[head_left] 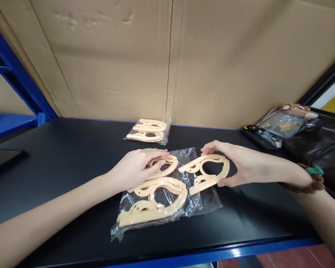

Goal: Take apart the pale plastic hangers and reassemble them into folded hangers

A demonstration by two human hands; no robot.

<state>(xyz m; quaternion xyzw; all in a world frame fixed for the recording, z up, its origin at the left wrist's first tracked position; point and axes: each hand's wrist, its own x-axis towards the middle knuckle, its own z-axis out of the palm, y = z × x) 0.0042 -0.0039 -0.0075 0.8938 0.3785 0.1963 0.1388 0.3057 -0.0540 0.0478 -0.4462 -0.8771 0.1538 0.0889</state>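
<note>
A folded hanger (226, 168) was held at its rounded end by the right hand (238, 158), thumb and fingers spread wide around it, over clear plastic (213, 203) on the counter (67, 149). The left hand (136, 167) was laid half curled on the bag of hangers (128, 201) just beside; whether anything was pinched could not be told. Seemingly, the single hanger was being handled alongside the bag; a steady right grip and pinned plastic were judged to be called for next.

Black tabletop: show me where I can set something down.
Bare tabletop lies between the dark slab at left and the far packet, and from that packet to the black block at right. Crowded: front middle, around the near packet, left hand and right hand.
</note>
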